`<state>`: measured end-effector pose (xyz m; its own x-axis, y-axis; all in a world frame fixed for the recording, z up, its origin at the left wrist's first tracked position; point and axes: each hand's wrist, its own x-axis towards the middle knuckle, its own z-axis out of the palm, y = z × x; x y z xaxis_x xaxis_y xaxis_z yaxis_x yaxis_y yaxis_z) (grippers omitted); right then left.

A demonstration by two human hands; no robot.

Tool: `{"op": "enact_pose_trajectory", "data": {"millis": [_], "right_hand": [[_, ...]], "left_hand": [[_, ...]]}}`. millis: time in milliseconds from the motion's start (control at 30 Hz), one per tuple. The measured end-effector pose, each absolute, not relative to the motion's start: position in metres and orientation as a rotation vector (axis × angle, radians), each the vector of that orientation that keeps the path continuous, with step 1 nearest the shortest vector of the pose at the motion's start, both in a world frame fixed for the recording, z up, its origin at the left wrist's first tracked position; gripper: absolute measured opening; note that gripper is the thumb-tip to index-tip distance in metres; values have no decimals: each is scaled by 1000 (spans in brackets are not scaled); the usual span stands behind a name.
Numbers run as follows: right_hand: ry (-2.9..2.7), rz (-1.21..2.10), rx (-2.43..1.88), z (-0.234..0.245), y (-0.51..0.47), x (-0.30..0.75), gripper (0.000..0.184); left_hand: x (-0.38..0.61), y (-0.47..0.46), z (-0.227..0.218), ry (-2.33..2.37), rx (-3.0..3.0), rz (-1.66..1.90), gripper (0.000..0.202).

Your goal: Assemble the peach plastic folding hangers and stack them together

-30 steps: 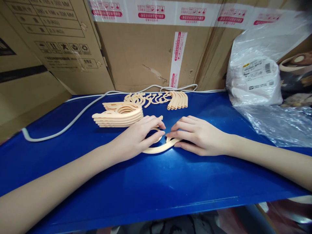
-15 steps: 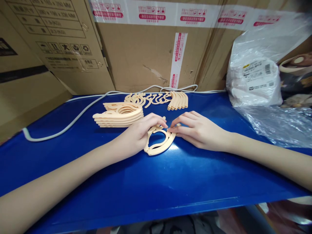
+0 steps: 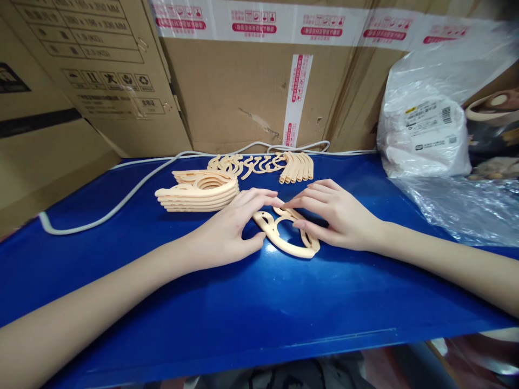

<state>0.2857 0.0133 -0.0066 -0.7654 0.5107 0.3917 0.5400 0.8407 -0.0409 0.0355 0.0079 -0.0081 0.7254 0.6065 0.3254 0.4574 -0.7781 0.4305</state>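
Observation:
A beige plastic folding hanger (image 3: 291, 249), folded into a compact loop, lies on the blue table between my hands. My right hand (image 3: 338, 219) grips its right side, with the thumb over the rim and the fingers across the far part. My left hand (image 3: 227, 229) is at the hanger's left side, thumb spread away from the stretched fingers. Its fingertips reach the far end, close to my right fingertips; whether they press on it is unclear. A neat stack of similar folded hangers (image 3: 194, 198) sits just beyond my left hand.
Loose curved hook pieces (image 3: 227, 163) and a row of hanger arms (image 3: 298, 168) lie at the back of the table (image 3: 243, 319). A white cable (image 3: 141, 190) runs along the left and rear. Cardboard boxes (image 3: 251, 92) wall the back; a plastic-wrapped package (image 3: 425, 129) stands right.
The hanger has turned, its rounded end swinging from the left to the right. My left thumb has come away from it, and my right hand has closed over its right side.

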Motion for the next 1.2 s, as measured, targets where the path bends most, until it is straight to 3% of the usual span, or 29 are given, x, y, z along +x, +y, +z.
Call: {"op": "enact_pose_trajectory", "data": {"millis": [167,267,433,600,767,900,1200], "right_hand": [[-2781,174,-644,-9,14,286,50],[-2665,257,-715,-10,16,287,41],[-2442,244,-856,-9,20,288,28],[-2338,345,-1056,-6,19,288,33],[-2154,828,-1107,0,14,284,40],[-1944,1136,-1048,0,14,282,34],[-1774,1285,-1041,-7,17,284,33]], "left_hand": [[35,8,-11,871,2614,580,53],[35,7,-10,966,2668,513,63],[35,6,-4,1045,2784,460,62],[36,5,-1,963,2933,567,63],[37,2,0,982,3106,806,62],[36,0,2,1042,3157,863,64],[37,1,1,1054,3139,868,72]]}}
